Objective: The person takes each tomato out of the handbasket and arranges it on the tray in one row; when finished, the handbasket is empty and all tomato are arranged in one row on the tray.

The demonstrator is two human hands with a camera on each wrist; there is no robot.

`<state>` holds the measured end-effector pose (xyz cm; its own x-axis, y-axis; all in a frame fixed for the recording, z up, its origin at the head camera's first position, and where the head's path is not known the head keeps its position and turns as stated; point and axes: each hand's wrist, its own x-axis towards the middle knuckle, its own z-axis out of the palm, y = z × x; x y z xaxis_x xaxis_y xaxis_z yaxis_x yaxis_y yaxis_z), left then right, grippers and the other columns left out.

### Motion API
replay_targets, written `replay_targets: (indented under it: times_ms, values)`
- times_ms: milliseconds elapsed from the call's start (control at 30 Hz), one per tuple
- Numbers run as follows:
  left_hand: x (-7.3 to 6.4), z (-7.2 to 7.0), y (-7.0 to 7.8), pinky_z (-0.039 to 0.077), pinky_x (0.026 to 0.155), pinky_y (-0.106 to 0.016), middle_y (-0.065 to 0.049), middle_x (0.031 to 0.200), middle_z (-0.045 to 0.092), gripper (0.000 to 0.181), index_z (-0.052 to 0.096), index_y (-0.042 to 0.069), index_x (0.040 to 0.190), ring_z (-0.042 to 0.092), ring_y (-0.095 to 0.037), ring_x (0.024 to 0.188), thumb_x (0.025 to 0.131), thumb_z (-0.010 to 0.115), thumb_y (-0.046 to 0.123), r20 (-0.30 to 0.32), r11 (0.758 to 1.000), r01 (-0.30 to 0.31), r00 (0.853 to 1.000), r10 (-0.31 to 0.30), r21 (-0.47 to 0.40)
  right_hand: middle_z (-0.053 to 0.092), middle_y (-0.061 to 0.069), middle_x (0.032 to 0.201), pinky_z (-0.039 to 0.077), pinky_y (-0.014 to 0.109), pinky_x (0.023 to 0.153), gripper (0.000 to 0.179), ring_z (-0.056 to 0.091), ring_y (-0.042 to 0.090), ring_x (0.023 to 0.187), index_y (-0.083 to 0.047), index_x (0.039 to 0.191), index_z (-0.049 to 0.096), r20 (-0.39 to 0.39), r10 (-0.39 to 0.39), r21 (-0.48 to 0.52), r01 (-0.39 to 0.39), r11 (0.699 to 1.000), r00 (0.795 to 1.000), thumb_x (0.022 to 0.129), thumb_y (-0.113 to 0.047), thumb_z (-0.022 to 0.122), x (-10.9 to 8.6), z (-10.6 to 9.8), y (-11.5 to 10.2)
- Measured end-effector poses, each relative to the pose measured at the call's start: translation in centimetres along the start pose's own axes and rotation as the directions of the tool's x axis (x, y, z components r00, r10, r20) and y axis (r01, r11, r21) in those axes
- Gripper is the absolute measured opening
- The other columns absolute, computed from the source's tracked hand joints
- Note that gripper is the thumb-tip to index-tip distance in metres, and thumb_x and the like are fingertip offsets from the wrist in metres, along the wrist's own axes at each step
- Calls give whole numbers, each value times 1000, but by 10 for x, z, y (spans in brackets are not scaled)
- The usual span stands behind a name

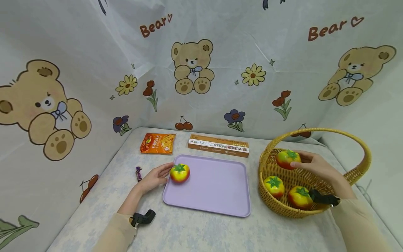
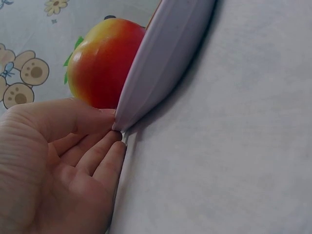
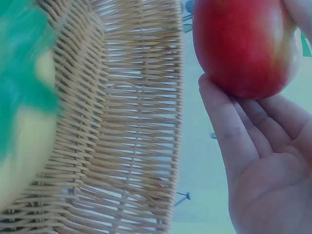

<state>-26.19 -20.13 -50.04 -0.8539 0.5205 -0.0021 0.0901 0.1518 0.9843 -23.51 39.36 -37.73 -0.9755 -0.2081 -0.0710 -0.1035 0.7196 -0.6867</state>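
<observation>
My right hand (image 1: pixel 316 166) grips a red-and-yellow toy tomato (image 1: pixel 288 159) with a green leafy top, above the far part of the wicker basket (image 1: pixel 267 199). Inside that basket lie two more toy tomatoes, one at the left (image 1: pixel 274 186) and one nearer me (image 1: pixel 300 197). At the left edge of the lilac tray (image 1: pixel 214 185) is my left hand (image 1: pixel 154 179); in the left wrist view its thumb and fingertips pinch the tray's rim. Another toy tomato (image 1: pixel 179 173) sits on the tray close to those fingers.
Behind the tray lies a long pasta box (image 1: pixel 218 145), with an orange snack packet (image 1: pixel 157 143) to its left. A small purple-wrapped sweet (image 1: pixel 138 173) is left of the tray. The basket's tall handle (image 1: pixel 362 150) arches over the right side. A bear-print sheet hangs behind.
</observation>
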Motion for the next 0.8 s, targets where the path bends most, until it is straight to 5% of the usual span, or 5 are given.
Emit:
replay_targets:
  times_ms: [500,800]
  values:
    - [2,-3,-2,29,108,-36,-21,152,22,65,25,-4,146,24,-34,137,87,49,-11,10,1000,-10,1000,10,-7,52,25,126,52,18,77,61,57,-3,97,7,139,38,-55,-145,63,148,987,988,90,-17,65,-37,8,-37]
    - [0,-2,-2,28,108,-35,-23,152,21,65,23,-6,146,22,-34,138,87,49,-12,15,999,-25,1000,26,-30,59,6,120,55,28,79,57,62,13,100,8,136,41,14,-331,276,315,908,943,86,-1,66,-32,43,-73]
